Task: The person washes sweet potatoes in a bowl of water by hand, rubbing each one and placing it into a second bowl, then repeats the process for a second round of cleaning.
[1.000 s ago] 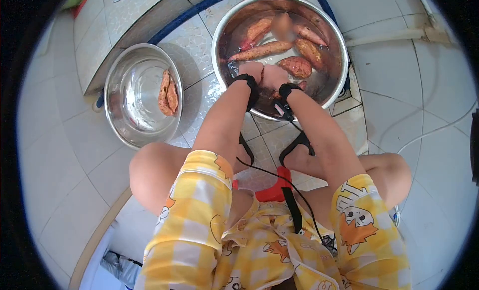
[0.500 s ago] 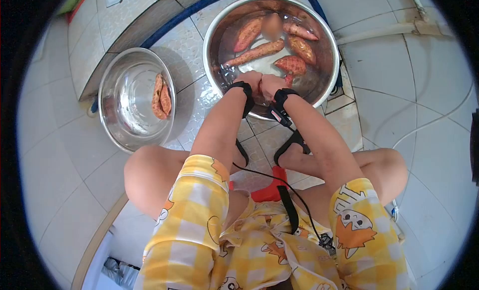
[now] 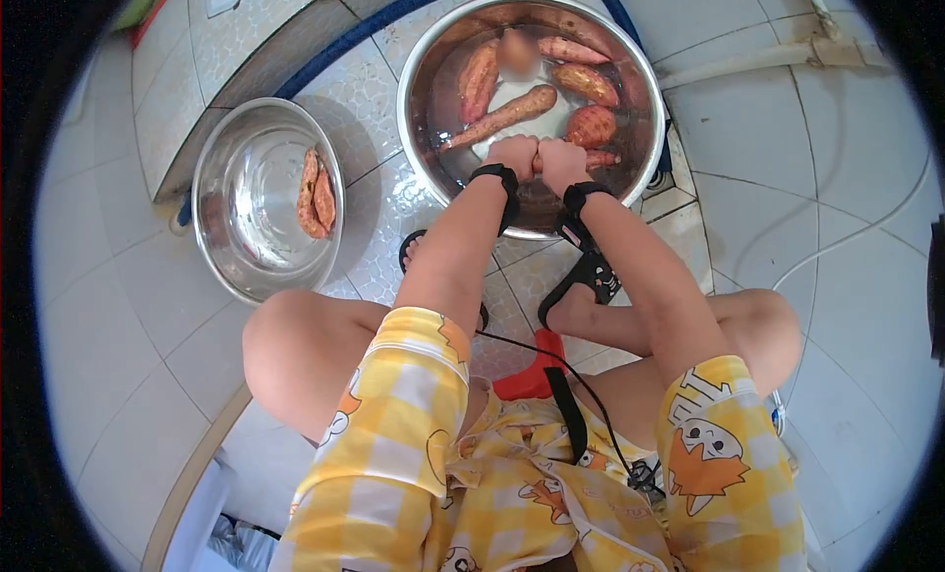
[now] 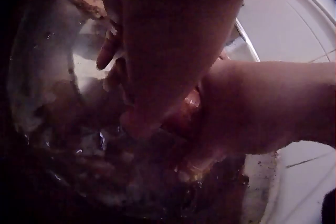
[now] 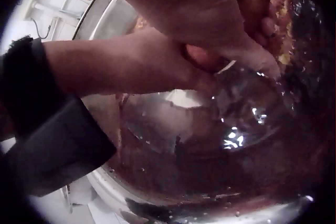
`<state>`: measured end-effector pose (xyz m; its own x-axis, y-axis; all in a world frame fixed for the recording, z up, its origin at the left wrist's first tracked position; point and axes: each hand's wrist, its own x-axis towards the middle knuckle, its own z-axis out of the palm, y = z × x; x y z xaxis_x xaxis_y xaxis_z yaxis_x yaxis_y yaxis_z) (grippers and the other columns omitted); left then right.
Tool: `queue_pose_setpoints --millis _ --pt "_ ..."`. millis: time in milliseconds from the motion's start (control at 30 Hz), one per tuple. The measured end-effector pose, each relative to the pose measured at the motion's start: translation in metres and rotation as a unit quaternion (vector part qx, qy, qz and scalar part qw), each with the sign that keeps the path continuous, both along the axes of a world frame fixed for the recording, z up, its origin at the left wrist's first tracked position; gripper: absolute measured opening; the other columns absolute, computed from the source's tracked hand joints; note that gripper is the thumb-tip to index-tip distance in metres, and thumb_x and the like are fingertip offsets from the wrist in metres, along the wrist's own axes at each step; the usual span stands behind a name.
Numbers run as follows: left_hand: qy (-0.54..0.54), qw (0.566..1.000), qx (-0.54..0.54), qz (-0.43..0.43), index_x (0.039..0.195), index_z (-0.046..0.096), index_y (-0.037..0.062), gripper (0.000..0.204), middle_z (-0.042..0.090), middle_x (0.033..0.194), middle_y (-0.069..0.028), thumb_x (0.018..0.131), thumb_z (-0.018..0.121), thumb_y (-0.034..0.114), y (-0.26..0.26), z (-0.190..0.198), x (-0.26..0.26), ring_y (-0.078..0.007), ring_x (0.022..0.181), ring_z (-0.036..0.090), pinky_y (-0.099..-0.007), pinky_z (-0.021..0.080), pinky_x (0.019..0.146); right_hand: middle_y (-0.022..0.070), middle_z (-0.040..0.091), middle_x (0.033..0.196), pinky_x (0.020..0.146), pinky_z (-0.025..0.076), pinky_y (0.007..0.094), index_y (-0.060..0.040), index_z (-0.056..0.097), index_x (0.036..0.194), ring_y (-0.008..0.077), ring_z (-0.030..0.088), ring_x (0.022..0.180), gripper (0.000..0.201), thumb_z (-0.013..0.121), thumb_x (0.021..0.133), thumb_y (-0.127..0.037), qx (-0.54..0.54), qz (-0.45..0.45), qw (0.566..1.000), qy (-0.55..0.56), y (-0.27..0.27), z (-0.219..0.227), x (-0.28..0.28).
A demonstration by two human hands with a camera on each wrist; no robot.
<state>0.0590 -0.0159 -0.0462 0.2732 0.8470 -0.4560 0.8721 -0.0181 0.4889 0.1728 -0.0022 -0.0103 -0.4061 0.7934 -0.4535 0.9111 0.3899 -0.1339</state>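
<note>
Sweet potato [image 5: 202, 57] sits in near half of big basin [image 3: 421, 119]. Left hand [image 3: 514, 157] and right hand [image 3: 562, 165] both wrapped round it, far as I can tell. Gotta be stiff, kinda hefty, slick as heck when wet; skin probably scuffs, flesh won't squash. I'd grab fat middle, skip tapered ends, they'd likely squirt loose.

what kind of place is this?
Probably a home wash area, maybe a bathroom or utility corner: tiled floor, a pipe running along its edge, and a big basin of water with sweet potatoes in it.
</note>
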Motion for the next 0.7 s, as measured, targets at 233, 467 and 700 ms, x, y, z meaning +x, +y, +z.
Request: queue_pose_setpoints --millis 233,467,700 --pt "0.001 1.000 0.011 0.010 0.084 0.059 0.0069 0.028 0.061 0.088 -0.0153 0.060 0.065 0.020 -0.004 0.002 -0.006 -0.0320 0.087 0.058 -0.0421 0.047 0.074 0.0133 0.063 0.084 0.066 0.050 0.0382 -0.0047 0.057 0.085 0.0280 0.062 0.081 0.014 0.055 0.072 -0.009 0.032 0.020 0.999 -0.001 -0.005 -0.008 -0.002" --pt "0.056 0.997 -0.006 -0.055 0.087 0.060 0.0061 0.029 0.060 0.092 -0.0186 0.065 0.061 0.025 0.003 -0.005 -0.040 -0.0312 0.091 0.057 -0.0411 0.045 0.080 0.0190 0.061 0.088 0.072 0.048 0.0402 -0.0022 0.058 0.085 0.0324 0.059 0.088 0.029 0.066 0.060 -0.014 -0.136 -0.061 0.987 0.060 -0.008 -0.023 -0.017" --pt "0.046 0.989 0.128 -0.066 0.094 0.061 0.0062 0.037 0.060 0.097 -0.0162 0.064 0.063 0.028 -0.004 -0.006 -0.034 -0.0283 0.093 0.057 -0.0379 0.046 0.079 0.0194 0.060 0.086 0.072 0.047 0.0425 -0.0022 0.049 0.091 0.0352 0.058 0.084 0.042 0.069 0.057 -0.018 -0.057 -0.150 0.955 0.250 -0.021 -0.056 -0.014"
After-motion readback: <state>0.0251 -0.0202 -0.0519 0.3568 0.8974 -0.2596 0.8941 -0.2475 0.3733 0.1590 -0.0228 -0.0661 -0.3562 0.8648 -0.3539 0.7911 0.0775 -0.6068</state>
